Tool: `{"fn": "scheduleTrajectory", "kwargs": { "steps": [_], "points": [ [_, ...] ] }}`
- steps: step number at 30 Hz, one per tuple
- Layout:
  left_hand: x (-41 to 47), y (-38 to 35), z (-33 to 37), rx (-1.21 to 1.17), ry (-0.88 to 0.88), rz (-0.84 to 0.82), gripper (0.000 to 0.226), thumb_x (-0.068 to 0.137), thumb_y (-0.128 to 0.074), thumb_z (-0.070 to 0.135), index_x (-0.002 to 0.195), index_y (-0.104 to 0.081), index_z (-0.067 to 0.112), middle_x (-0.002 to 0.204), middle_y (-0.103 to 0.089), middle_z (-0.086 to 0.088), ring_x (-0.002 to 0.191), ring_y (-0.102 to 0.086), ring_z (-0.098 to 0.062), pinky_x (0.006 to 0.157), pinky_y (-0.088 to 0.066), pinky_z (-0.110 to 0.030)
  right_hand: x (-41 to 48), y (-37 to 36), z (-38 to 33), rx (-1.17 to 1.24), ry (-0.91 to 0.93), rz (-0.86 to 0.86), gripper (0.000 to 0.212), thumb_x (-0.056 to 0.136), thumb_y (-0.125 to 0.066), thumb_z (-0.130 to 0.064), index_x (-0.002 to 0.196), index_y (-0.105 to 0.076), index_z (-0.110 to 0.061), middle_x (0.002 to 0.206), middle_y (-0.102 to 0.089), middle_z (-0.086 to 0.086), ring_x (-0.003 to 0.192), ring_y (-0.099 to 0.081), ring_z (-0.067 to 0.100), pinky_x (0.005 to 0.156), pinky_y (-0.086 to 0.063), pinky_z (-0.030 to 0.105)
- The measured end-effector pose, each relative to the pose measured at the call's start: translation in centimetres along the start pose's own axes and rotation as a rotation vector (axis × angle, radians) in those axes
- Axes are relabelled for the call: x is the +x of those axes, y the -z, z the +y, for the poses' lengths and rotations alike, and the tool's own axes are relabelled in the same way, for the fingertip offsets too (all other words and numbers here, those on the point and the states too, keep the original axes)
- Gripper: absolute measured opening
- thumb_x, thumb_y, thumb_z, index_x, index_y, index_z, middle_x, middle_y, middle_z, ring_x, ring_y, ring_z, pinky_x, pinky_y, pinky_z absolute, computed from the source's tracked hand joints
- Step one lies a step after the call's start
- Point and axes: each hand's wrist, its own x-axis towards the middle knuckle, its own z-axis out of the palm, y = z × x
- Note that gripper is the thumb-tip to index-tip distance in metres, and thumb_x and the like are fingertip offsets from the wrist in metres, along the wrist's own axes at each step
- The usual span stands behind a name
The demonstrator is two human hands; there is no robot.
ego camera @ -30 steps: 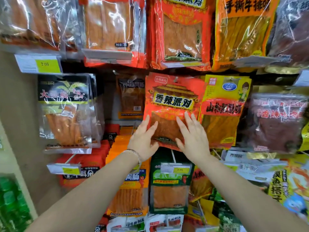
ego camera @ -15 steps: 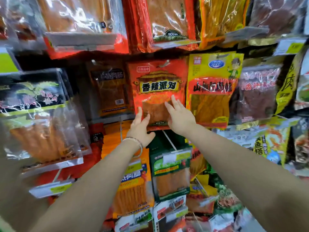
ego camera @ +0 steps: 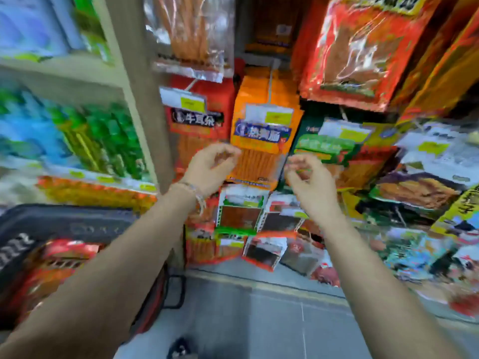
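Observation:
The view is blurred by motion. My left hand (ego camera: 207, 169) and my right hand (ego camera: 308, 182) hang in front of a rack of hanging snack packets, fingers loosely curled, holding nothing. Between them hangs an orange packet (ego camera: 261, 141) with a blue label. The red packet (ego camera: 347, 47) that both hands were on hangs at the upper right, apart from them. A bracelet sits on my left wrist.
A dark shopping basket (ego camera: 59, 224) holding red packets stands at the lower left. A beige shelf post (ego camera: 145, 99) divides the rack from shelves with green and blue packs. Price tags (ego camera: 269, 115) stick out on hooks. Grey floor tiles (ego camera: 259, 320) lie below.
Both hands have come off the red packet and dropped lower, fingers now loosely curled. The camera has swung down and left, bringing the basket and the floor into view.

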Motion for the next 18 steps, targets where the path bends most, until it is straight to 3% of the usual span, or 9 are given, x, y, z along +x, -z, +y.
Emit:
{"fn": "scheduleTrajectory", "kwargs": {
  "steps": [2, 5, 9, 11, 14, 18],
  "points": [
    [-5.2, 2.9, -5.1, 0.015, 0.201, 0.02, 0.016, 0.089, -0.057, 0.002, 0.103, -0.065, 0.006, 0.094, -0.061, -0.007, 0.083, -0.053, -0.011, 0.073, -0.04, -0.011, -4.9, -4.5, 1.1, 0.064, -0.088, -0.113, 0.017, 0.086, -0.061, -0.006, 0.098, -0.058, -0.018, 0.083, -0.058, -0.002, 0.075, -0.056, 0.019, 0.07, -0.043, 0.026],
    [-13.5, 7.7, -12.2, -0.036, 0.544, 0.171, 0.016, 0.089, -0.055, -0.001, 0.104, -0.063, -0.003, 0.093, -0.061, -0.013, 0.087, -0.053, -0.02, 0.08, -0.044, -0.033, -11.3, -11.3, 1.6, 0.092, -0.191, -0.307, 0.018, 0.085, -0.061, 0.001, 0.1, -0.059, -0.009, 0.081, -0.058, 0.004, 0.076, -0.056, 0.024, 0.077, -0.045, 0.034],
    [-23.0, 14.4, -18.7, -0.112, 0.9, 0.326, 0.03, 0.076, -0.064, 0.024, 0.097, -0.064, 0.003, 0.09, -0.062, -0.015, 0.085, -0.054, -0.021, 0.082, -0.045, -0.038, -18.0, -20.0, 0.4, 0.054, -0.286, -0.581, 0.02, 0.085, -0.061, 0.003, 0.105, -0.06, -0.002, 0.085, -0.059, 0.005, 0.079, -0.058, 0.026, 0.08, -0.045, 0.036],
    [-26.5, 17.9, -21.3, -0.109, 1.003, 0.378, 0.038, 0.069, -0.059, 0.032, 0.094, -0.065, 0.004, 0.089, -0.062, -0.015, 0.085, -0.053, -0.02, 0.08, -0.043, -0.036, -20.3, -24.4, -0.9, 0.026, -0.316, -0.694, 0.023, 0.084, -0.062, 0.002, 0.107, -0.061, -0.003, 0.083, -0.06, 0.003, 0.079, -0.058, 0.02, 0.077, -0.044, 0.029],
    [-30.1, 23.1, -24.6, -0.098, 1.132, 0.396, 0.019, 0.077, -0.064, 0.025, 0.089, -0.067, 0.011, 0.075, -0.063, -0.007, 0.079, -0.056, -0.019, 0.075, -0.043, -0.031, -22.6, -31.4, -3.8, 0.0, -0.351, -0.829, 0.022, 0.085, -0.061, 0.0, 0.106, -0.062, -0.006, 0.081, -0.06, 0.001, 0.078, -0.058, 0.018, 0.076, -0.045, 0.028],
    [-31.5, 30.1, -28.8, -0.067, 1.22, 0.361, 0.01, 0.08, -0.058, 0.019, 0.086, -0.065, 0.022, 0.092, -0.069, -0.012, 0.091, -0.064, -0.028, 0.089, -0.05, -0.041, -24.1, -40.6, -7.6, -0.045, -0.434, -0.944, 0.019, 0.087, -0.061, -0.015, 0.094, -0.056, -0.033, 0.078, -0.059, -0.016, 0.075, -0.056, 0.0, 0.068, -0.042, 0.019]
  ]
}}
